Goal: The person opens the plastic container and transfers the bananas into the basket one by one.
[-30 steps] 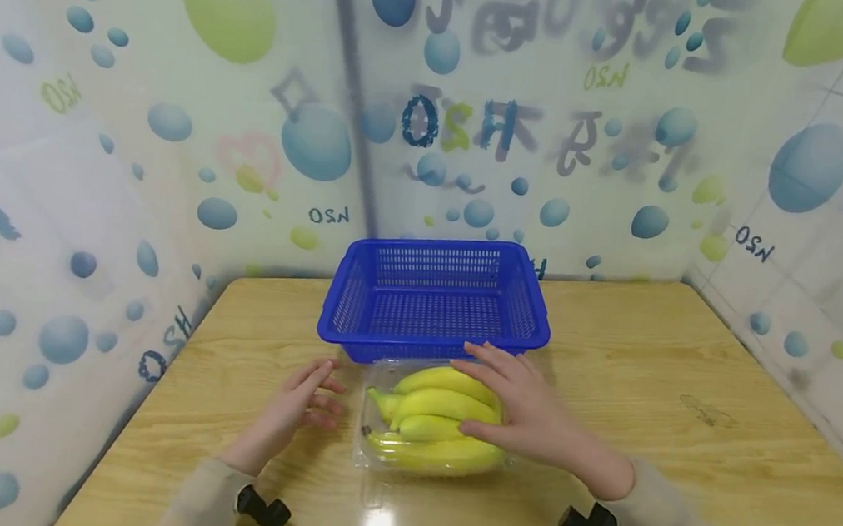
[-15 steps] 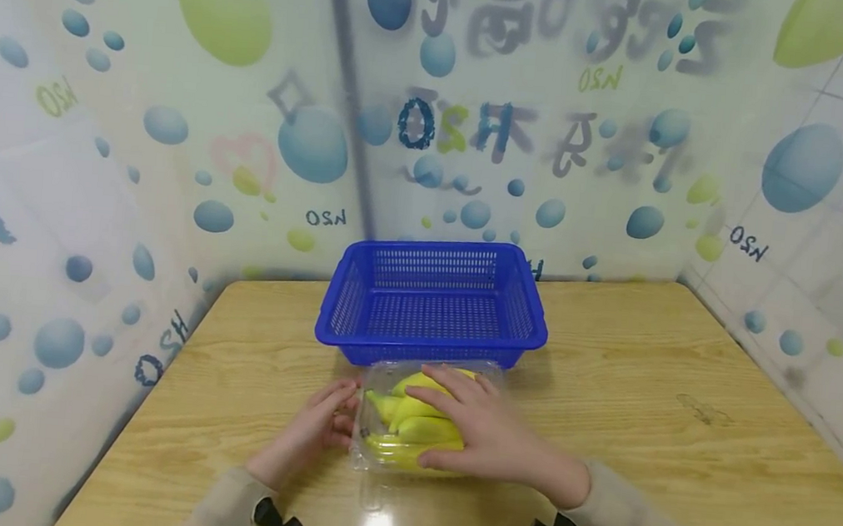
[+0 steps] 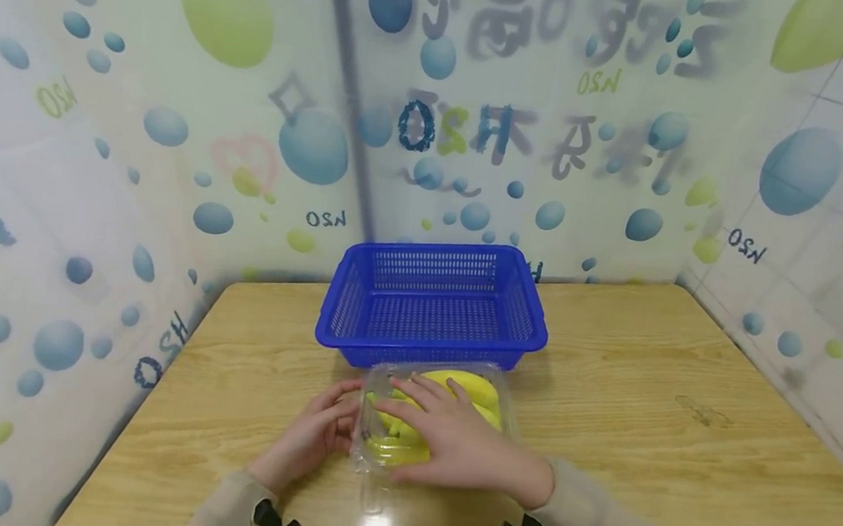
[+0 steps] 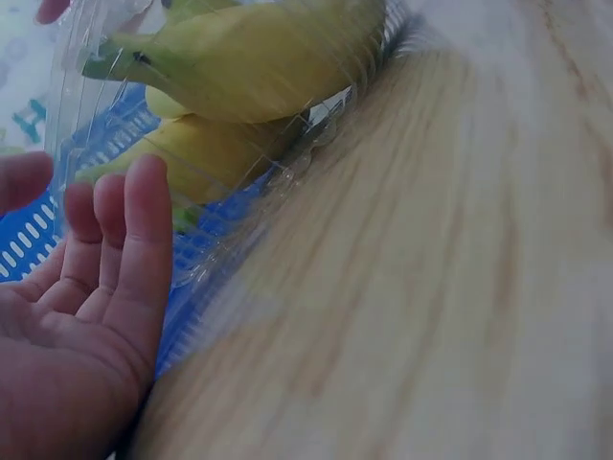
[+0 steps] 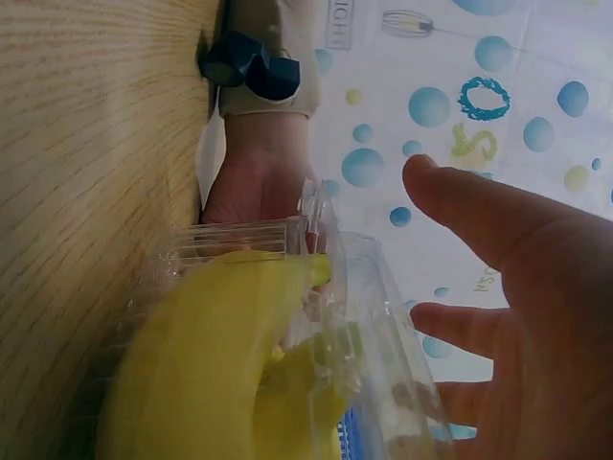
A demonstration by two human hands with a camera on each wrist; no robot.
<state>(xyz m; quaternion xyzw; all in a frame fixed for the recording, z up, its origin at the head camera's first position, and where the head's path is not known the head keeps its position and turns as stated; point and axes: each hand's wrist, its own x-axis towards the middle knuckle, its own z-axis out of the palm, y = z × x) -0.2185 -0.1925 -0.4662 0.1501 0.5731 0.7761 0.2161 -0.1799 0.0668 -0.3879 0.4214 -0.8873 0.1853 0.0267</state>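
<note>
Wood tbl [image 3: 622, 381], bubble-print wall [image 3: 580, 252]. L hand [image 3: 316, 433] relaxed, unclenched by clear box [image 3: 386, 373] w/ bananas [image 3: 465, 380]; R hand [image 3: 454, 445] splayed over it, contact unclear tbh.

The person's left hand [image 4: 86, 321] is holding its fingers nearly straight beside a clear container [image 4: 330, 115] — bananas [image 4: 259, 62] are showing through its wall — while a blue basket [image 4: 21, 247] is peeking out behind and a wooden tabletop [image 4: 412, 259] is filling the right.

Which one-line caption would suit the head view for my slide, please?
Right hand over a clear plastic box of bananas, left hand at its side, blue basket behind.
</note>
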